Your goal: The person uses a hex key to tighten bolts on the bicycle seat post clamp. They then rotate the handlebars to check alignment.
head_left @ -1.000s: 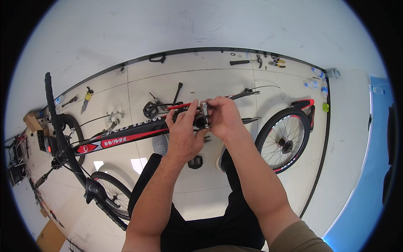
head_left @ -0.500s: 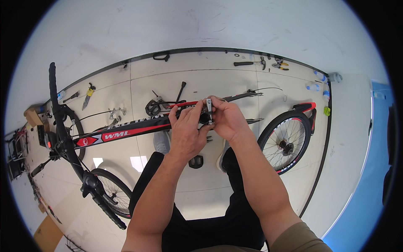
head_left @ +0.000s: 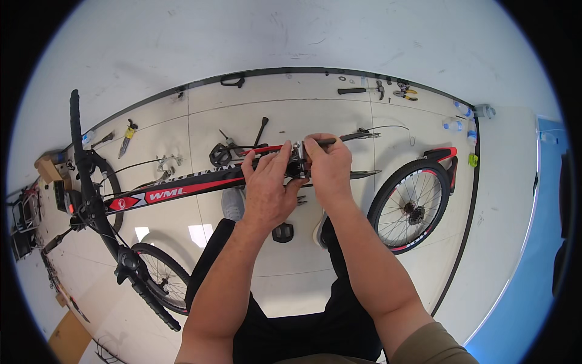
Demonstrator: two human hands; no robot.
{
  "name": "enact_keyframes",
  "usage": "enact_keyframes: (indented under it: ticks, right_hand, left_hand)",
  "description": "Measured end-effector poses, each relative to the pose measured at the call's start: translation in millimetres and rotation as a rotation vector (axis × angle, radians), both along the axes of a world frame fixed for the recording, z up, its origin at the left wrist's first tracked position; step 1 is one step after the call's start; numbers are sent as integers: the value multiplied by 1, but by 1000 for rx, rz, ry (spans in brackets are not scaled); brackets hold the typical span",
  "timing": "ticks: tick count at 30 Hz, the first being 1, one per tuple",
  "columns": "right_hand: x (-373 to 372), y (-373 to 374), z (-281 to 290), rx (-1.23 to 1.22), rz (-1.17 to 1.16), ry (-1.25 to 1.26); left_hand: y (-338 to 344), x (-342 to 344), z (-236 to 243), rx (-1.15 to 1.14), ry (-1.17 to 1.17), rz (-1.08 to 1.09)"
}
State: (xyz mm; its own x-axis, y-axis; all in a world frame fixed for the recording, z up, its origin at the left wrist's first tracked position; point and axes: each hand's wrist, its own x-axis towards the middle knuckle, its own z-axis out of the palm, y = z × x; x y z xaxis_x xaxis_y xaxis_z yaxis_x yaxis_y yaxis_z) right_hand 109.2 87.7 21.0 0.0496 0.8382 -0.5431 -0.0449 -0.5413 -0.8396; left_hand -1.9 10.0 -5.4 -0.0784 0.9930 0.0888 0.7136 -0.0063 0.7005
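Left hand: this one (head_left: 270, 193) is wrapped over the near side of the frame's open tube end, fingers on the far edge, thumb reaching round under it.
Right hand: the other (head_left: 330, 170) comes in from the opposite side, thumb and forefinger closed at the upper end of the clamp; the exact grip is partly hidden.
Silver clamp: the little metal fitting (head_left: 298, 149) sits squarely between the two hands, against the rim of the dark round tube opening (head_left: 294, 169).
Bicycle frame: the black and red one (head_left: 194, 189) stretches leftward from the hands, across in front of the person's legs.
Flat pedal: a black one (head_left: 283, 233), on the near side of the frame, between the grey shoe (head_left: 232, 205) and the other foot.
Handlebar: dark, taped at the grips (head_left: 97, 212), well off to the left.
Spoked wheel: black-tyred (head_left: 414, 214), right of the right forearm.
Claw hammer: by the far wall (head_left: 366, 91), with yellow-handled pliers (head_left: 405, 93) just beside it.
Water bottles: several, clear and blue (head_left: 452, 124), in the far right corner.
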Motion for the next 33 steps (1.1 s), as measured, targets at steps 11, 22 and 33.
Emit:
enact_keyframes:
  ticks: [11, 22, 33]
  right_hand:
    - [3, 13, 7, -155, 22, 172]
    - [7, -7, -10, 459, 275, -400]
    - [-5, -17, 1, 101, 435, -539]
  left_hand:
    - [4, -1, 7, -18, 16, -22]
    - [3, 5, 1, -11, 46, -39]
    - [-5, 0, -16, 122, -36, 15]
